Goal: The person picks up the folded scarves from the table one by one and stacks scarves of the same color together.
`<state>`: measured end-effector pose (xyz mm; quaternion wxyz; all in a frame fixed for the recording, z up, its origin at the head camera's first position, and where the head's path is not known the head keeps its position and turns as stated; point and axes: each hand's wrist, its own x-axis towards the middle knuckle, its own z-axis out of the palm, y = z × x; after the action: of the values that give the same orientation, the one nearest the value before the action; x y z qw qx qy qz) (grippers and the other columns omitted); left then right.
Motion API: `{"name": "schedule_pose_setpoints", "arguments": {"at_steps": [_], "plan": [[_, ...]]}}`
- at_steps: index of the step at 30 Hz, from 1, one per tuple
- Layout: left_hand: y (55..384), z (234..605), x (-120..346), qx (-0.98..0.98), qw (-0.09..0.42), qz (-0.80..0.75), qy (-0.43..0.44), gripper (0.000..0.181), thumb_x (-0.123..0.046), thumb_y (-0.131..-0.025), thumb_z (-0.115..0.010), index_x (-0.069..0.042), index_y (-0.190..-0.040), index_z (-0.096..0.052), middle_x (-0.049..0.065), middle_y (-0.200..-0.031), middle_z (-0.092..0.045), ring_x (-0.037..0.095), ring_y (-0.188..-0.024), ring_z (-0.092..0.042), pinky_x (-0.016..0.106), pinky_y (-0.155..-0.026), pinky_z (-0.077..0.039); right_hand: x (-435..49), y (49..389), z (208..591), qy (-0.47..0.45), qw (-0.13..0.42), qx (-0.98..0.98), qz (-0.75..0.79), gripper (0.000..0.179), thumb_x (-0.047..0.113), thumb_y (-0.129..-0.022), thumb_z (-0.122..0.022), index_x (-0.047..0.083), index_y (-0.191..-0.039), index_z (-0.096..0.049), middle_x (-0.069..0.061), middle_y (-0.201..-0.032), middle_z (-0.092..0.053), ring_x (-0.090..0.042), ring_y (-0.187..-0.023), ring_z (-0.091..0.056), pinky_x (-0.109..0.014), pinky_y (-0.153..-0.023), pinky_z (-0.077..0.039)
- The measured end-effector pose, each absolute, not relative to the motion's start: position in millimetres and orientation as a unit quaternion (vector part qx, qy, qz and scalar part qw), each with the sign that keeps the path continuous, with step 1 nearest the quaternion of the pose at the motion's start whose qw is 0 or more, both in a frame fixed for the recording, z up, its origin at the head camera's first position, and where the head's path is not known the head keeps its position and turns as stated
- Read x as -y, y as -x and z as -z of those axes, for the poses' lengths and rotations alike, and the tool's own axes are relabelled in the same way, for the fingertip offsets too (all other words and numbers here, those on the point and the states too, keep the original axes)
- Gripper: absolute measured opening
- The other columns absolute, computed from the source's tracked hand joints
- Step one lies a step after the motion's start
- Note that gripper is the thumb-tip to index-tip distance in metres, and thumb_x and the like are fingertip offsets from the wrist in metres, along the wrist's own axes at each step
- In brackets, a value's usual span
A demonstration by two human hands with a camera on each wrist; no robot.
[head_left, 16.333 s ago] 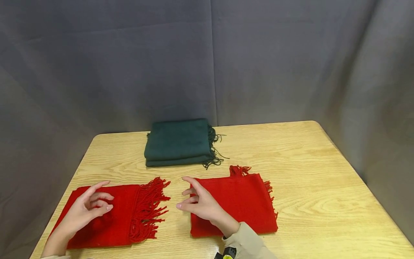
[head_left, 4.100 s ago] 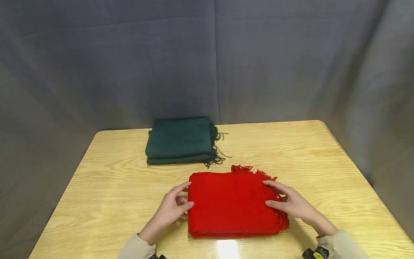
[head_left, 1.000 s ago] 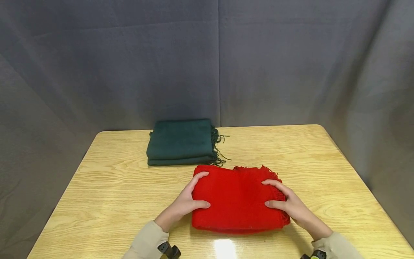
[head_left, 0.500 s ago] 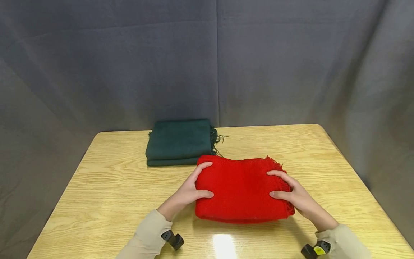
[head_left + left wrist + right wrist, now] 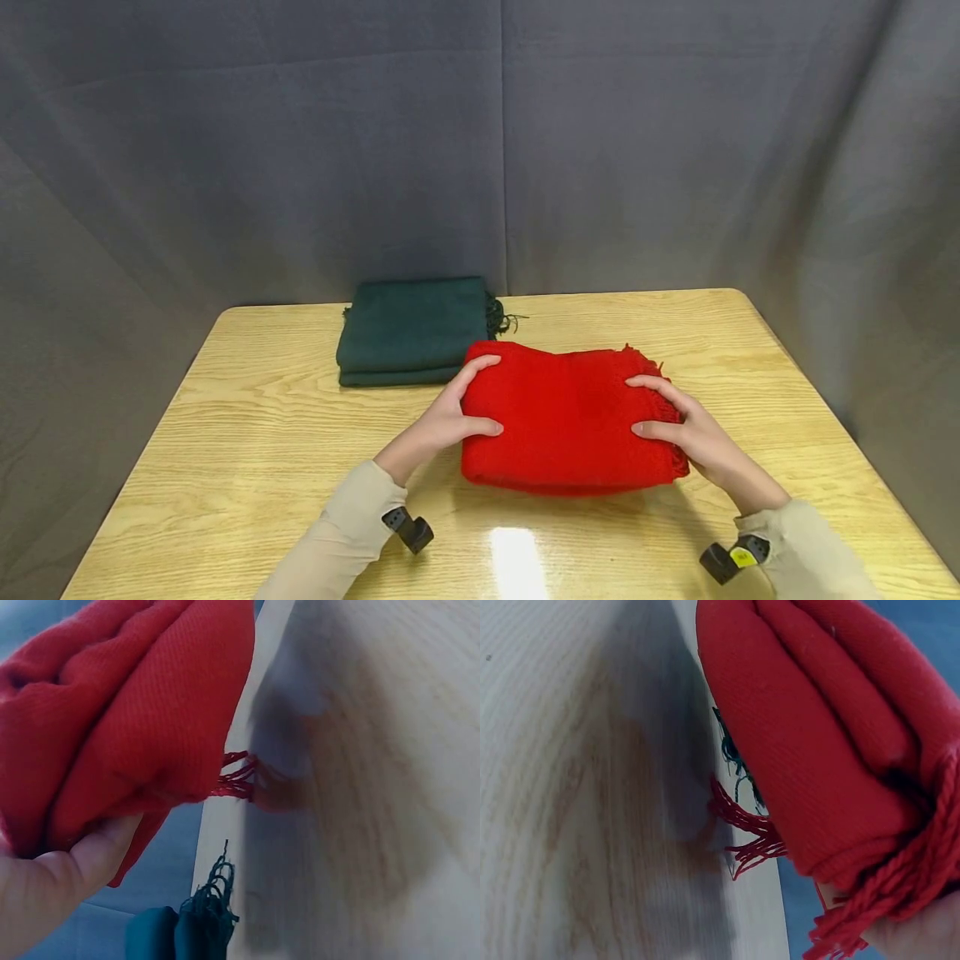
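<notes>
Folded red scarves (image 5: 566,417), in a thick stack, are held level just above the table between both hands. My left hand (image 5: 450,414) grips the stack's left end, thumb and index finger on top, the other fingers hidden underneath. At the fringed right end, my right hand (image 5: 693,429) holds on in the same way. In the left wrist view the folded layers (image 5: 165,712) hang clear of the wood. Red fringe (image 5: 750,829) dangles beneath the stack in the right wrist view. A folded dark green scarf (image 5: 412,329) lies behind and to the left, its front right corner covered by the red.
The light wooden table (image 5: 247,433) extends on both sides of the stack. A grey curtain (image 5: 375,150) hangs behind and around it. Dark green fringe (image 5: 498,317) spreads to the right of the green scarf.
Two red scarves lay apart at first, then were stacked together. Over the last second both hands have raised the stack and carried it away from me, slightly right. The green scarf has stayed put.
</notes>
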<state>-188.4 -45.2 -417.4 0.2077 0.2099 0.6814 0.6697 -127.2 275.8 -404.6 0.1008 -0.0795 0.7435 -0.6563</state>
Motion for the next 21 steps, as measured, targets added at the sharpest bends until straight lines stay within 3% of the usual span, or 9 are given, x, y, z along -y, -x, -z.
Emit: {"name": "schedule_pose_setpoints", "arguments": {"at_steps": [21], "plan": [[220.4, 400.8, 27.5, -0.692, 0.182, -0.667, -0.207, 0.078, 0.003, -0.069, -0.069, -0.023, -0.134, -0.036, 0.007, -0.127, -0.041, 0.025, -0.11, -0.043, 0.037, -0.082, -0.046, -288.8, 154.1, 390.4, 0.068, 0.087, -0.721, 0.684, 0.049, 0.0, -0.084, -0.06, 0.02, -0.126, -0.048, 0.001, -0.109, -0.052, -0.013, -0.084, -0.059, -0.032, -0.066, -0.053]]}}
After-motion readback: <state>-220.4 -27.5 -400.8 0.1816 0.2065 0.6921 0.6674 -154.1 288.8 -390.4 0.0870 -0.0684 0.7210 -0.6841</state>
